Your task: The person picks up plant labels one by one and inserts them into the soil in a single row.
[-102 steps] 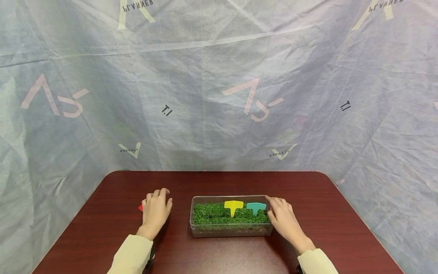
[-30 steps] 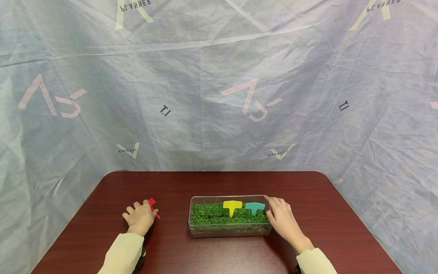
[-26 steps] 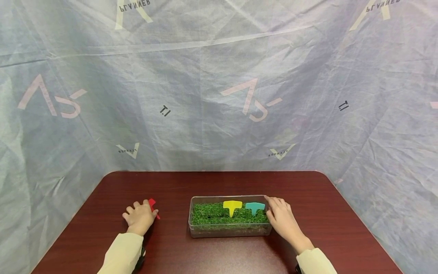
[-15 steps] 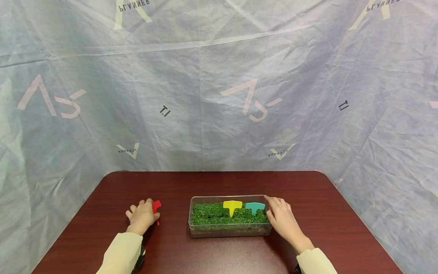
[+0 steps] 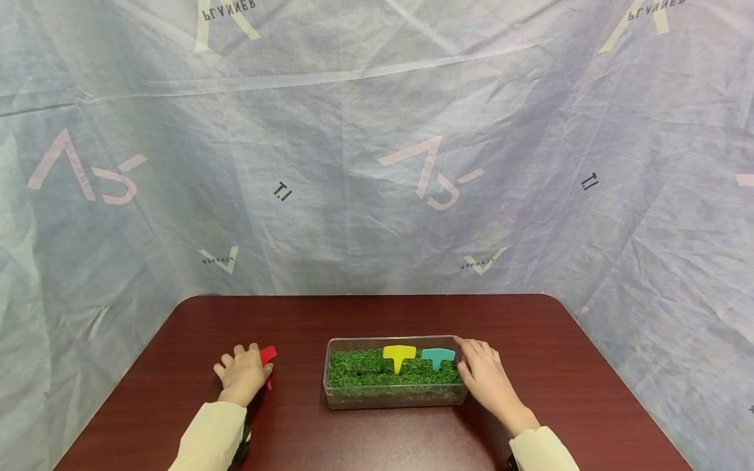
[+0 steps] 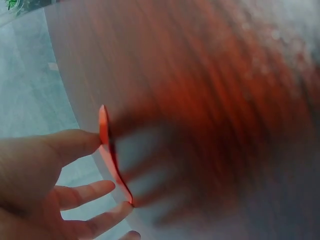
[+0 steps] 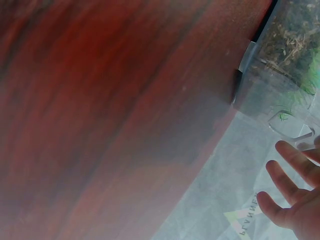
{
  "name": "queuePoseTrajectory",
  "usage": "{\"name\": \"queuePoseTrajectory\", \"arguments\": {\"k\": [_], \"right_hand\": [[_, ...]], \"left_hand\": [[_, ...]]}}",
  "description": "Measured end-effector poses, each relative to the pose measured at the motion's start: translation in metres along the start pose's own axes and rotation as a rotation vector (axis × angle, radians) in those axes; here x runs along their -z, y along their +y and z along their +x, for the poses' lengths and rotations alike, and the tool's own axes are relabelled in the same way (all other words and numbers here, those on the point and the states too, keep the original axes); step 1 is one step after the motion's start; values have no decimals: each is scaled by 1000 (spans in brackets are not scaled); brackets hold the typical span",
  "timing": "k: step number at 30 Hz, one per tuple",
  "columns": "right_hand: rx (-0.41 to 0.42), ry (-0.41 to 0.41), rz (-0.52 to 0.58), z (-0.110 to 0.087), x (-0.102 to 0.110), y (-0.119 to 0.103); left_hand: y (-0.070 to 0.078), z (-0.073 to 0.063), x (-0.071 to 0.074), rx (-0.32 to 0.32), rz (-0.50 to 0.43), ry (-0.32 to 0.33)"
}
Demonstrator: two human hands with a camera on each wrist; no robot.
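My left hand (image 5: 243, 377) pinches a red T-shaped plant label (image 5: 268, 355) between thumb and fingers, left of the box. In the left wrist view, the label (image 6: 105, 130) appears nearly edge-on between the thumb and the other fingertips. My right hand (image 5: 485, 375) rests at the right end of a clear plastic box (image 5: 396, 398), its fingers extended along the rim. The right wrist view shows several spread fingers (image 7: 292, 175) beside the box's corner. Artificial grass (image 5: 356, 361) fills the box. A yellow label (image 5: 399, 354) and a teal label (image 5: 438, 356) stand upright in it.
The dark red-brown table (image 5: 400, 441) has rounded far corners. Grey printed fabric (image 5: 347, 163) hangs behind it and along both sides. Bare tabletop lies between the left hand and the box.
Since the oldest frame, my left hand has shifted left and taken hold of the red label. Over the last second the label has turned within the fingers. My right hand stays by the box.
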State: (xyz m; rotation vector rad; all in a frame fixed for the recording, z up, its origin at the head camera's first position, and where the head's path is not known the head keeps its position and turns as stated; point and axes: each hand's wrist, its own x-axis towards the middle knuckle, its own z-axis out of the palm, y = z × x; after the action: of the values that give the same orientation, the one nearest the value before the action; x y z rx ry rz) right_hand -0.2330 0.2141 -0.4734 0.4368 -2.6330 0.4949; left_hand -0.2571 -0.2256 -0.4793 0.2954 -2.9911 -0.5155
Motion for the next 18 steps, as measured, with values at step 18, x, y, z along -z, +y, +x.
{"name": "queuePoseTrajectory", "arguments": {"k": [18], "right_hand": [[6, 3, 0, 0, 0, 0]], "left_hand": [[-1, 0, 4, -55, -37, -9]]}}
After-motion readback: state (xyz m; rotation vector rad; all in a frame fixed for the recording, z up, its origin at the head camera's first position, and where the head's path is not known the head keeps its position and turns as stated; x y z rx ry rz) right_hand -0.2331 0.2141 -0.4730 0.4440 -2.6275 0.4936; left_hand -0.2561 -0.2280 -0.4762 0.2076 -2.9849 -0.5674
